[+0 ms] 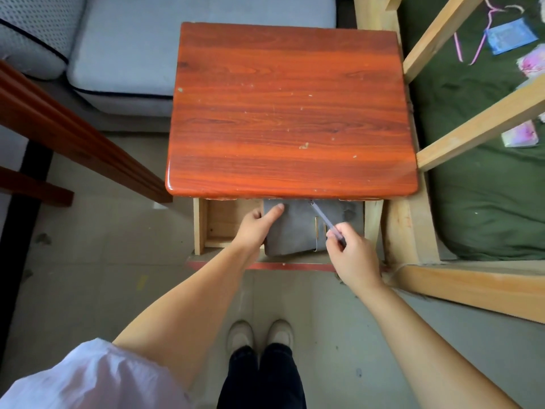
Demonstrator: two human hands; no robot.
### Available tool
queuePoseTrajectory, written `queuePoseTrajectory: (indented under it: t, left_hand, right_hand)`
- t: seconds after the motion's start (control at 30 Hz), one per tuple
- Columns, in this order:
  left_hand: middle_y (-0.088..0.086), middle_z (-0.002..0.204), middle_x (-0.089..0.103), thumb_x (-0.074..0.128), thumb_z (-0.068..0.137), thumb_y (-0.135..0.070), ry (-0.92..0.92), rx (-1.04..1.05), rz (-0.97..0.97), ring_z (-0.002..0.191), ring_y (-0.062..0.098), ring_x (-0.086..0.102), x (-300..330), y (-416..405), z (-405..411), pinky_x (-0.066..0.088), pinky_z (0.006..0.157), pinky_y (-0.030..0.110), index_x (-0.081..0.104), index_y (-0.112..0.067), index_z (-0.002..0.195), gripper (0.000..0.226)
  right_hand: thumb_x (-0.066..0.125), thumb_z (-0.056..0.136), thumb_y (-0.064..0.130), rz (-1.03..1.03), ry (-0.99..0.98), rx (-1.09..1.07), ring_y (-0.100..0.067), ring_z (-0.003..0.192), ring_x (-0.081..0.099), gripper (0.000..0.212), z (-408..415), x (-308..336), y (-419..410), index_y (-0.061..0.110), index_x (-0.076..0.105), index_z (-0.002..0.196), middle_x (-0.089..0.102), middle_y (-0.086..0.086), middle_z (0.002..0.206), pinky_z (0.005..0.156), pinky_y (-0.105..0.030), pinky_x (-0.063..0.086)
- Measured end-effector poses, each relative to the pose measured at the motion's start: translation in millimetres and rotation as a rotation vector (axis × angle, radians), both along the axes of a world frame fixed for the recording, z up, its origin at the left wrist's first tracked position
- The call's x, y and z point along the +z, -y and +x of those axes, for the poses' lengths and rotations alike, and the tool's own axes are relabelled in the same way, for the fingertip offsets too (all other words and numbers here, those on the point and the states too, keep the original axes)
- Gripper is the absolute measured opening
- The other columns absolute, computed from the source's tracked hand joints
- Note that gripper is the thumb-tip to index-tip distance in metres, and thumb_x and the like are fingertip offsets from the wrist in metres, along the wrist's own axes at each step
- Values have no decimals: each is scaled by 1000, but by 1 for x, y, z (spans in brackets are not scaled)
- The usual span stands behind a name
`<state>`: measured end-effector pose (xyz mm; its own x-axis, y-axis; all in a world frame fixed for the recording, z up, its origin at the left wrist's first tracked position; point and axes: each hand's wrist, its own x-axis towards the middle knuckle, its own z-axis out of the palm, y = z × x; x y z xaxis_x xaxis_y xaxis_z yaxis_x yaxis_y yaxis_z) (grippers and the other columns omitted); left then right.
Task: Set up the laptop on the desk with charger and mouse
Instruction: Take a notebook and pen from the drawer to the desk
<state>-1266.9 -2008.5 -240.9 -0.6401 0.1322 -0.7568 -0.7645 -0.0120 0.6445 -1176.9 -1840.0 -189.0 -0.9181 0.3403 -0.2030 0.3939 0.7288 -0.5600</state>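
A red-brown wooden desk [289, 113] stands in front of me with its drawer [203, 228] pulled open below the front edge. A grey laptop sleeve [298, 231] with gold clasps lies in the drawer, partly under the desktop. My left hand [256, 225] grips the sleeve's left edge, thumb on top. My right hand [351, 255] pinches a grey strap [323, 216] that runs up from the sleeve toward the desk edge. No laptop, charger or mouse shows outside the sleeve.
A grey sofa [124, 54] sits behind the desk on the left. A dark wooden rail [73, 137] runs along the left. A pale wooden bed frame [472, 134] with a green mattress [486, 187] stands on the right. My shoes [259, 335] are on the tiled floor.
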Motion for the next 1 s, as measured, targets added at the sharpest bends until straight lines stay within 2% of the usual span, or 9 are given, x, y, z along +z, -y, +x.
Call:
queuePoseTrajectory:
  t: [0.07, 0.2, 0.33, 0.5, 0.57, 0.63, 0.7, 0.83, 1.0]
  left_hand:
    - [-3, 84, 75, 68, 83, -31, -5, 19, 99, 78, 12, 71, 14, -1, 3, 56, 62, 23, 63, -19, 85, 13]
    - [2, 94, 73, 61, 89, -24, 46, -68, 172, 81, 13, 71, 45, 22, 11, 60, 71, 27, 61, -15, 97, 12]
    - [1, 93, 76, 53, 93, -22, 153, -340, 241, 85, 14, 72, 70, 72, 29, 59, 67, 26, 61, -11, 106, 19]
    - [7, 121, 66, 61, 87, -23, 179, -777, 276, 108, 21, 65, 95, 121, 55, 55, 83, 27, 55, -10, 124, 40]
    - [-3, 114, 69, 65, 86, -28, 80, -1029, 149, 100, 11, 66, 100, 119, 63, 53, 79, 22, 57, -14, 120, 38]
    - [-9, 93, 65, 62, 84, -35, -142, -1358, -123, 82, 7, 60, 95, 104, 70, 44, 69, 21, 60, -21, 97, 20]
    - [-2, 90, 62, 56, 84, -33, -303, -1548, -345, 80, 16, 55, 81, 85, 79, 39, 67, 27, 56, -21, 88, 13]
    - [9, 111, 65, 50, 87, -25, -459, -1597, -595, 98, 29, 59, 45, 61, 87, 42, 77, 32, 55, -22, 116, 30]
    - [11, 128, 55, 40, 91, -9, -538, -1529, -780, 114, 32, 54, 23, 53, 74, 48, 92, 42, 43, -24, 134, 46]
  right_hand:
    - [51, 87, 17, -6, -9, -13, -33, 56, 53, 10, 7, 7, 0, 15, 59, 81, 57, -3, 57, 52, -39, 44]
    - [51, 87, 20, -11, -13, -75, -31, 53, 50, 16, 22, 15, -6, 18, 56, 72, 51, -3, 51, 51, -37, 42]
    - [47, 89, 17, -108, -30, -257, -26, 65, 53, 19, 36, 20, -9, 16, 63, 78, 61, 0, 64, 61, -33, 41]
    - [44, 89, 9, -230, 20, -407, -29, 62, 51, 22, 65, 17, -3, 8, 59, 72, 57, -10, 62, 61, -31, 34]
    - [42, 88, 6, -330, 112, -490, -29, 56, 53, 23, 74, 9, 3, 5, 58, 72, 59, -13, 60, 57, -32, 39]
    - [39, 89, 3, -539, 232, -655, -21, 48, 57, 20, 76, -2, 12, 1, 58, 84, 62, -12, 62, 48, -27, 45]
    - [34, 94, 2, -843, 285, -845, -21, 61, 66, 24, 69, -12, 26, -6, 51, 109, 65, -21, 88, 47, -26, 53]
    - [31, 97, 2, -1248, 172, -1196, -35, 115, 56, 42, 40, -24, 48, -1, 29, 138, 50, -25, 131, 84, -42, 53]
    - [24, 90, -9, -1300, 105, -1355, -37, 119, 53, 49, 20, -21, 52, -3, 31, 138, 52, -28, 120, 88, -47, 50]
